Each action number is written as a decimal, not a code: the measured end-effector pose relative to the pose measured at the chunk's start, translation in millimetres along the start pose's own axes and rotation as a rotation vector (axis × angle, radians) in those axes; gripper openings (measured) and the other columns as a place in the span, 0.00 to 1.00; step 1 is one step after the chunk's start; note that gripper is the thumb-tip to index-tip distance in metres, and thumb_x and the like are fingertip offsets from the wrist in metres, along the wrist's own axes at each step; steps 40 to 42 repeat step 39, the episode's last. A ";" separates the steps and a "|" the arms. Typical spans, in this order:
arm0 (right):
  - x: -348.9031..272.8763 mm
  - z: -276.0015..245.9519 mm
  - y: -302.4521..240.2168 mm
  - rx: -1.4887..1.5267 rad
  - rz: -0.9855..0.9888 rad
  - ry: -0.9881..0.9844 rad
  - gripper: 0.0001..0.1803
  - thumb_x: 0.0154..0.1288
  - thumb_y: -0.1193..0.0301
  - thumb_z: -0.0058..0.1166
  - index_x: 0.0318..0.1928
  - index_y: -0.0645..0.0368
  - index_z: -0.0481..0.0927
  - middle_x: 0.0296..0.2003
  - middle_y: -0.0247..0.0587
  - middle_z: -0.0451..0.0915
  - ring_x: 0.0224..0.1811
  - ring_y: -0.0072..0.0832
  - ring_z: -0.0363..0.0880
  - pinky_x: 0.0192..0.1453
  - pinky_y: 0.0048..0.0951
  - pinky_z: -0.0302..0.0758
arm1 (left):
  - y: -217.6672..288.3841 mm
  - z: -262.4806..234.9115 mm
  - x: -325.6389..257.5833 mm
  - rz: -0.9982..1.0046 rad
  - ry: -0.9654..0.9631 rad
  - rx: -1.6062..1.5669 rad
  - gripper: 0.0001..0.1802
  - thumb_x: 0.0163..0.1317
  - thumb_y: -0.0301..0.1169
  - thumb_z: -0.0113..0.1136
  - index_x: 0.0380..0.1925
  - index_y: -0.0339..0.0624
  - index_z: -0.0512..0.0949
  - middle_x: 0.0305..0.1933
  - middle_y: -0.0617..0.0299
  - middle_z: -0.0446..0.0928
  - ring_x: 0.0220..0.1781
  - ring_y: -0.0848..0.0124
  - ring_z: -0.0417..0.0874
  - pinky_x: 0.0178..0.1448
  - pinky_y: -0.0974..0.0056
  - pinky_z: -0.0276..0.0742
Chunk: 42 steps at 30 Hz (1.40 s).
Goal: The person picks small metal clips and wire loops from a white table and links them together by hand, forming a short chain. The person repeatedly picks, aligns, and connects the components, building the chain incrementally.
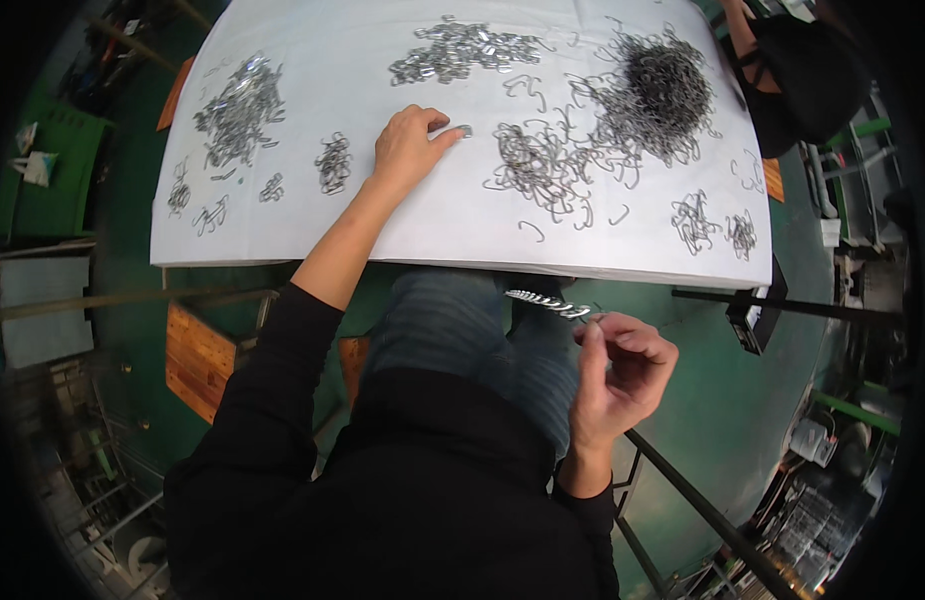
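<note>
My left hand [410, 147] rests over the white tabletop [422, 225], its thumb and forefinger apart. The thumb tip is at a small shiny metal piece [466, 131] on the cloth; whether it touches is hard to tell. Below the table's near edge, my right hand [622, 380] pinches the end of a chain-like strand of shiny metal pieces [547, 302], which stretches left above my lap. Thin wire ends stick out by those fingertips. Right of my left hand spreads a pile of bent wire hooks [540, 165]; small flat metal pieces [460, 52] are heaped beyond it.
A dense dark heap of hooks [667, 90] lies at the far right, a pile of metal strips [244, 108] at the far left. Smaller piles [333, 163] dot the near side. Another person [807, 80] is at the right edge. A wooden stool [200, 358] stands left.
</note>
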State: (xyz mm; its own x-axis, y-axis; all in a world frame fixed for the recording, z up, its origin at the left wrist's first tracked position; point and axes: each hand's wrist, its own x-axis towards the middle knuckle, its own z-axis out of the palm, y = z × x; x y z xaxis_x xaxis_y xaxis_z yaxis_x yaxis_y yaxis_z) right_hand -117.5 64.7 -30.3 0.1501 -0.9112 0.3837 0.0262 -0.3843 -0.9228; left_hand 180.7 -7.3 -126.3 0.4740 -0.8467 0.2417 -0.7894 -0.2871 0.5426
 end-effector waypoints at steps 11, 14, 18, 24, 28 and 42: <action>-2.8 0.0 6.3 -0.067 -0.034 -0.059 0.17 0.58 0.91 0.54 0.40 0.62 0.62 0.35 0.48 0.76 0.33 0.29 0.81 0.37 0.23 0.80 | 83.0 -28.5 -50.5 -0.123 -0.406 -0.864 0.07 0.59 0.24 0.65 0.37 0.35 0.81 0.32 0.63 0.82 0.34 0.79 0.80 0.41 0.74 0.75; -1.5 2.2 10.3 -0.127 -0.060 -0.069 0.17 0.58 0.91 0.55 0.40 0.61 0.63 0.35 0.49 0.77 0.32 0.28 0.81 0.36 0.23 0.80 | 121.7 -59.1 -88.6 -0.102 -0.533 -1.022 0.08 0.61 0.21 0.61 0.39 0.29 0.80 0.38 0.58 0.82 0.40 0.76 0.82 0.48 0.72 0.78; 2.0 7.6 14.4 -0.113 -0.122 0.031 0.16 0.53 0.89 0.60 0.35 0.61 0.68 0.32 0.45 0.82 0.28 0.23 0.81 0.31 0.21 0.78 | 150.7 -76.9 -98.1 -0.121 -0.496 -1.034 0.05 0.57 0.20 0.62 0.35 0.30 0.82 0.33 0.61 0.82 0.34 0.80 0.81 0.39 0.74 0.79; 3.8 7.6 18.3 -0.167 -0.181 0.031 0.16 0.52 0.89 0.61 0.35 0.61 0.69 0.31 0.45 0.82 0.30 0.28 0.82 0.31 0.22 0.79 | 159.9 -78.1 -101.5 -0.046 -0.426 -1.040 0.06 0.56 0.18 0.62 0.35 0.32 0.82 0.35 0.58 0.82 0.36 0.76 0.83 0.41 0.72 0.82; 5.9 -0.7 23.9 -0.255 -0.231 -0.074 0.18 0.56 0.88 0.58 0.43 0.63 0.67 0.36 0.48 0.79 0.35 0.28 0.80 0.34 0.23 0.78 | 158.4 -76.4 -102.5 0.014 -0.416 -0.978 0.07 0.55 0.17 0.63 0.35 0.34 0.83 0.37 0.57 0.81 0.36 0.74 0.84 0.41 0.72 0.83; 173.6 -40.1 166.5 -1.028 0.552 -0.182 0.14 0.61 0.59 0.59 0.40 0.56 0.84 0.44 0.49 0.83 0.44 0.42 0.83 0.49 0.41 0.76 | 160.7 -86.0 -98.4 0.112 -0.505 -0.925 0.08 0.55 0.15 0.62 0.36 0.34 0.82 0.38 0.55 0.80 0.39 0.73 0.83 0.44 0.71 0.81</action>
